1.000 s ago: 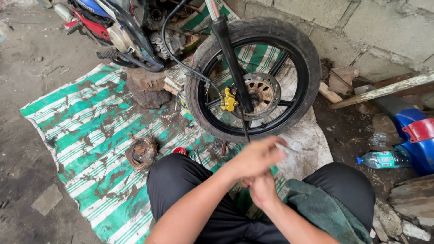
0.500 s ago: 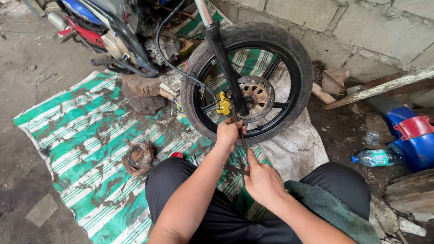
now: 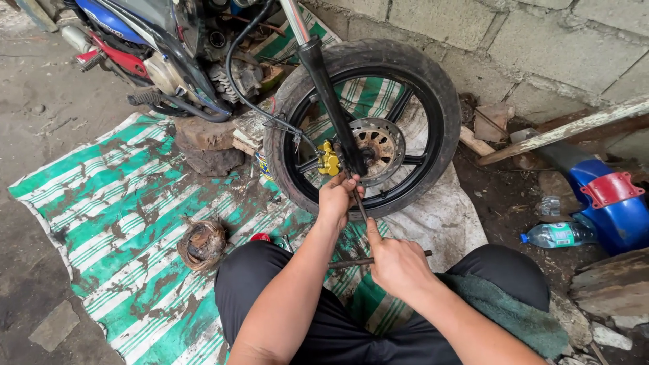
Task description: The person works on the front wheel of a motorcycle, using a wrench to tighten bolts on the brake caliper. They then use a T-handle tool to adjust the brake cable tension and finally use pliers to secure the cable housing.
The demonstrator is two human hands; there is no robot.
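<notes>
We look down over our own knees at the front wheel (image 3: 368, 128) of a motorcycle, propped upright on a green-and-white striped mat (image 3: 128, 223) before a block wall (image 3: 541, 47). Our left hand (image 3: 338, 197) is up at the lower end of the fork leg (image 3: 329, 94), just beside the rusty brake disc (image 3: 376, 143) and the yellow caliper (image 3: 329, 161); its fingers are curled in tight around the top of a thin dark T-handled tool (image 3: 362, 216), whose tip is hidden behind the hand, so we cannot tell what it bears on. Our right hand (image 3: 397, 265) sits lower, near our lap, closed around the tool's crossbar, which sticks out on both sides of the fist; the forefinger lies stretched along the shaft towards the left hand. Both hands thus have hold of the same tool, one above the other, with the shaft slanting between them. Left of our knee, a rusted round part (image 3: 201, 243) rests on the mat, and a small red cap (image 3: 259, 237) lies just beside our leg. A green rag (image 3: 514, 318) is draped over our right thigh. To the right, on the dirt, lie a plastic bottle (image 3: 558, 234) and a blue fender (image 3: 608, 203), well apart from the hands.
</notes>
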